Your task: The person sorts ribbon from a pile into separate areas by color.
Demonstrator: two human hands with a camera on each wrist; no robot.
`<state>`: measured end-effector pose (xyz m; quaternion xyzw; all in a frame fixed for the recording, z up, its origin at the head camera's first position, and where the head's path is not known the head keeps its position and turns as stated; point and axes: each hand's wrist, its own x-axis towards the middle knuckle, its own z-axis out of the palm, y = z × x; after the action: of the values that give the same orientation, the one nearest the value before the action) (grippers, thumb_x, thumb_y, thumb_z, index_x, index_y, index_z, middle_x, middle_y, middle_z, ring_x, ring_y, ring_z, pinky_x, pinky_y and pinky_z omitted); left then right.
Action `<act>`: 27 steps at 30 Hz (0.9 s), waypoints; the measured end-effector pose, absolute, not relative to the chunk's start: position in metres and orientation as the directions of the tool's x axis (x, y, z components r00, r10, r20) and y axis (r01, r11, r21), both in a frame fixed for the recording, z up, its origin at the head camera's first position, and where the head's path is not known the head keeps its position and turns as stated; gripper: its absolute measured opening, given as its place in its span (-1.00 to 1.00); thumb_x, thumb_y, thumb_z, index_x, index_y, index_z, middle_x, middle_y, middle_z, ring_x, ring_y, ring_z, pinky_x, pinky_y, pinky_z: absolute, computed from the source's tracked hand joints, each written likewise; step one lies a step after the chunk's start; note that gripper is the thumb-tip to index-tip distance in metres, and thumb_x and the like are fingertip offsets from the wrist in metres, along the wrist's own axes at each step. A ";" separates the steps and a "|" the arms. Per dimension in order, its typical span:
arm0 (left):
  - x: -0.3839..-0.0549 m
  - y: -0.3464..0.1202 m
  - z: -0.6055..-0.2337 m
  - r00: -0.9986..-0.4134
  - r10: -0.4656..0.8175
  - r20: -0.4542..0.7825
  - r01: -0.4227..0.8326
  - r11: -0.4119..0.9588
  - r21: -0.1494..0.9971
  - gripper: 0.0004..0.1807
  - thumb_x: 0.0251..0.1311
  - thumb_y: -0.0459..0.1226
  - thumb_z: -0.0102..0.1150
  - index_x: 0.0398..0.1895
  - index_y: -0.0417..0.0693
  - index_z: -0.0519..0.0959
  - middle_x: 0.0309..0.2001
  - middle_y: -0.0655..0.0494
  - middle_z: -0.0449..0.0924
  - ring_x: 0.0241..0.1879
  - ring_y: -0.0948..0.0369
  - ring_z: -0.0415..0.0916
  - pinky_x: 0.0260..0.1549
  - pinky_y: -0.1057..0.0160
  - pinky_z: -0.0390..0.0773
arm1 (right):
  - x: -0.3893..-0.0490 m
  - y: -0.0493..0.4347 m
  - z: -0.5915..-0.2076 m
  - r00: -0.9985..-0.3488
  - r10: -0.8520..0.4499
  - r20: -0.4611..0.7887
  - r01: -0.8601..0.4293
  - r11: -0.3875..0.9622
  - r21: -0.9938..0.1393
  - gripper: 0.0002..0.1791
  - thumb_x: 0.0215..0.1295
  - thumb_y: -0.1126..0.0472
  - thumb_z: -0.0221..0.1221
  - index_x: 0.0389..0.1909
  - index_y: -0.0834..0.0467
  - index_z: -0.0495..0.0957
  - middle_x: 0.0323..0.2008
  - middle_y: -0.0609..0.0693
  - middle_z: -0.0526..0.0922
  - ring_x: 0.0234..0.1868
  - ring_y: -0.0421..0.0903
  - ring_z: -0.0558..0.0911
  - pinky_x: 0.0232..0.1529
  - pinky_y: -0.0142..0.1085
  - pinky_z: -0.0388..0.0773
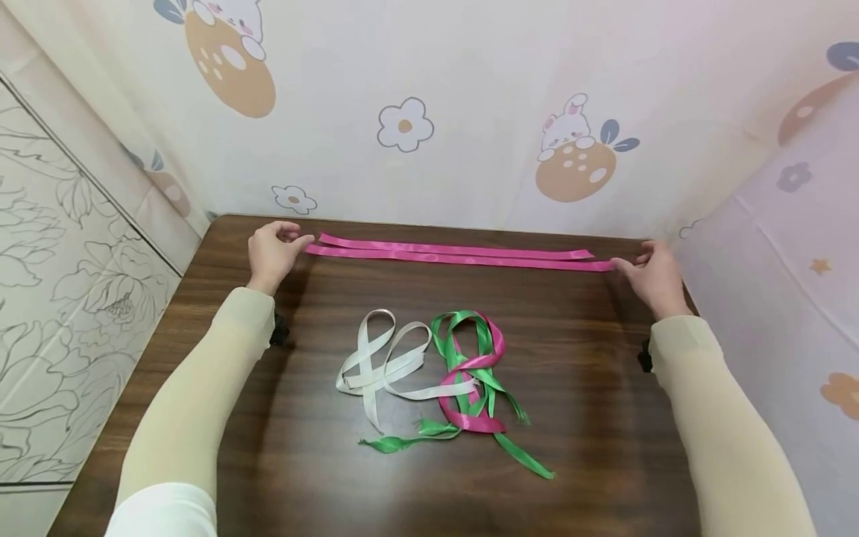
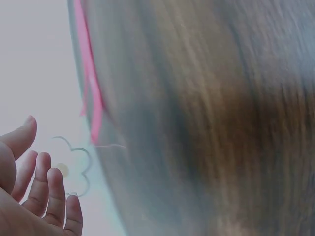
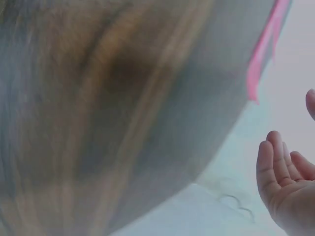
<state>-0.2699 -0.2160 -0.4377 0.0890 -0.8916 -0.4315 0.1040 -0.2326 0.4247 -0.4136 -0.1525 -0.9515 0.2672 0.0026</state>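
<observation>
Two pink ribbons [image 1: 429, 257] lie stretched nearly side by side along the back of the table, one a little nearer the front. At their left end is my left hand [image 1: 271, 253], thumb toward the ribbon tip; the left wrist view shows this hand [image 2: 39, 187] with fingers loosely spread and a gap to the ribbon [image 2: 93, 93]. My right hand [image 1: 654, 280] is by the other end, its thumb close to the front ribbon's tip. In the right wrist view that hand [image 3: 290, 191] holds nothing, and the ribbon [image 3: 258, 64] lies apart from it.
Mid-table lies a looped white ribbon [image 1: 365, 377]. One end of it reaches into a tangle of green ribbon [image 1: 523, 455] and pink ribbon [image 1: 479, 424]. A patterned curtain [image 1: 470, 89] hangs behind the brown table [image 1: 335, 492], with a floral panel [image 1: 60, 283] at left.
</observation>
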 end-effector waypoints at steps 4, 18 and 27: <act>-0.268 -0.212 -0.429 -0.964 -0.219 0.149 -0.023 0.628 0.778 -0.59 0.28 -0.14 0.41 0.04 -0.26 0.68 -0.04 -0.28 0.70 0.01 -0.08 0.60 0.06 0.00 0.50 | -0.229 0.419 -0.396 -0.968 0.246 -0.044 0.231 0.815 -0.532 0.02 0.44 -0.24 0.13 0.58 0.37 -0.03 0.27 0.48 0.35 0.24 0.36 0.46 0.23 0.27 0.47; -0.244 -0.179 -0.403 -0.968 -0.086 0.238 0.132 0.633 0.763 -0.63 0.21 -0.15 0.48 -0.02 -0.21 0.73 -0.08 -0.20 0.73 -0.08 -0.05 0.64 -0.06 0.22 0.49 | -0.191 0.365 -0.362 -0.990 0.050 0.135 -0.027 0.857 -0.514 -0.20 0.44 -0.11 0.22 0.50 0.27 0.24 0.14 0.34 0.49 0.13 0.29 0.56 0.15 0.21 0.48; -0.223 -0.152 -0.393 -0.953 0.015 0.302 0.248 0.612 0.751 -0.67 0.18 -0.18 0.50 -0.06 -0.19 0.75 -0.11 -0.13 0.74 -0.13 -0.03 0.66 -0.09 0.16 0.57 | -0.162 0.334 -0.368 -0.956 -0.075 0.283 -0.213 0.841 -0.498 -0.38 0.33 0.12 0.39 0.33 0.23 0.46 -0.03 0.20 0.59 -0.02 0.09 0.62 -0.06 -0.54 0.35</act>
<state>-0.2233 -0.1522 -0.3928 -0.0741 -0.8877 -0.4342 0.1341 -0.1620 0.3337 -0.3684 0.0759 -0.9509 0.2718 0.1272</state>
